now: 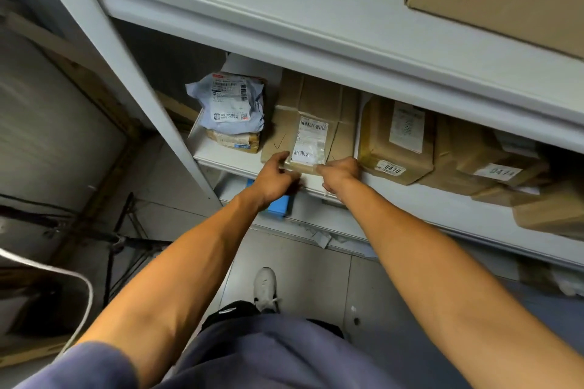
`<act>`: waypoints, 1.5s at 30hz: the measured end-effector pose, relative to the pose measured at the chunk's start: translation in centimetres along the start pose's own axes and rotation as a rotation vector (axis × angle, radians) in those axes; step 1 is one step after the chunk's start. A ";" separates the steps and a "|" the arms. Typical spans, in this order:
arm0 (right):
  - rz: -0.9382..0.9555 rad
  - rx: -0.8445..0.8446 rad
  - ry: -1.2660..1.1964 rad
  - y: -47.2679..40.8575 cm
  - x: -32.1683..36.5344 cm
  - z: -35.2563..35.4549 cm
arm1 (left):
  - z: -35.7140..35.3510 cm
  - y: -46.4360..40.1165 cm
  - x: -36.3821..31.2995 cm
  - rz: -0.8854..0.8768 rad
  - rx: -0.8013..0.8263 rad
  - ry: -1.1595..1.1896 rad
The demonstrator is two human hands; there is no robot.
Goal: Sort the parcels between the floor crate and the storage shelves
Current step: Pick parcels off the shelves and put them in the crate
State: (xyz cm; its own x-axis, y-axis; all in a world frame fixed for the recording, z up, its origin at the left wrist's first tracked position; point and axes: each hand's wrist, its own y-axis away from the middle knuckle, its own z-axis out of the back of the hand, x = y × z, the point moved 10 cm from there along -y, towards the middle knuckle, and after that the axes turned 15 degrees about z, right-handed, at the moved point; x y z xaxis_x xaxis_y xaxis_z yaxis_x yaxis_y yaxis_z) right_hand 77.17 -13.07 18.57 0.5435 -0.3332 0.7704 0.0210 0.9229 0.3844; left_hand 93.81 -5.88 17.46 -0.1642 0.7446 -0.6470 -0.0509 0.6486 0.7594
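Where it sits: with its near end at the shelf (227, 156) lip, the cardboard parcel (311, 123) lies between neighbours
Hands: left hand (273, 174) and right hand (339, 172) grip its front corners; fingertips partly hidden, seemingly curled
Advice: move it straight and level; avoid snagging the parcel marked 0410 (396, 142)

Soft, even light is falling from above and in front, leaving the white shelf edges (316, 50) bright but not glaring. Deep shadow is pooling under the upper shelf board, at the back left corner of the middle shelf, and over the floor at the left. A faint sheen is showing on the taped label (309, 142) (its print is staying partly readable). Wide-angle distortion is bending the shelf upright (104, 50), and the frame's edges are smearing into blur, worst at the right.
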 end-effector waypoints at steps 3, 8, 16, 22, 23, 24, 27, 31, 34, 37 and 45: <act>-0.013 0.016 -0.010 0.4 -0.5 -0.1 | -0.2 -0.1 -0.3 0.116 0.026 0.055; 0.102 0.048 0.061 1.5 -1.7 0.7 | 1.4 0.6 -1.3 0.037 -0.213 -0.388; -0.046 0.260 0.023 6.6 -6.0 -0.3 | 3.3 3.3 0.6 0.104 -0.334 -0.975; 0.100 0.142 0.374 6.1 -5.5 3.0 | 6.4 5.0 1.1 0.145 -0.541 -0.955; 0.119 0.103 0.361 5.7 -5.2 3.5 | 6.8 4.9 1.1 0.131 -0.553 -0.869; 0.109 0.084 0.296 5.5 -5.2 3.7 | 6.9 4.6 1.3 0.115 -0.518 -0.734; 0.014 0.079 0.081 5.0 -5.7 3.3 | 5.4 3.0 1.6 0.064 -0.272 -0.331; 0.014 0.102 0.006 4.9 -6.3 3.7 | 5.3 1.9 1.9 0.015 -0.276 -0.337; -0.063 0.311 -0.141 6.6 -8.5 3.0 | 5.8 1.4 3.8 0.119 -0.124 -0.388; -0.148 0.565 -0.219 9.8 -11.1 1.5 | 4.7 1.9 6.8 0.210 0.081 -0.283; -0.183 0.691 -0.207 11.8 -13.3 1.5 | 4.0 2.3 10.8 0.135 0.104 -0.075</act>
State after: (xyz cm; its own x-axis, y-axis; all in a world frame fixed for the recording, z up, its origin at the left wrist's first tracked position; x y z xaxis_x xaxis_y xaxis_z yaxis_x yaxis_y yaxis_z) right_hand 68.91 1.98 13.64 0.4114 -0.5625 0.7172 -0.4739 0.5401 0.6955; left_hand 95.88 4.31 11.92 -0.0881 0.8332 -0.5460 0.0689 0.5519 0.8311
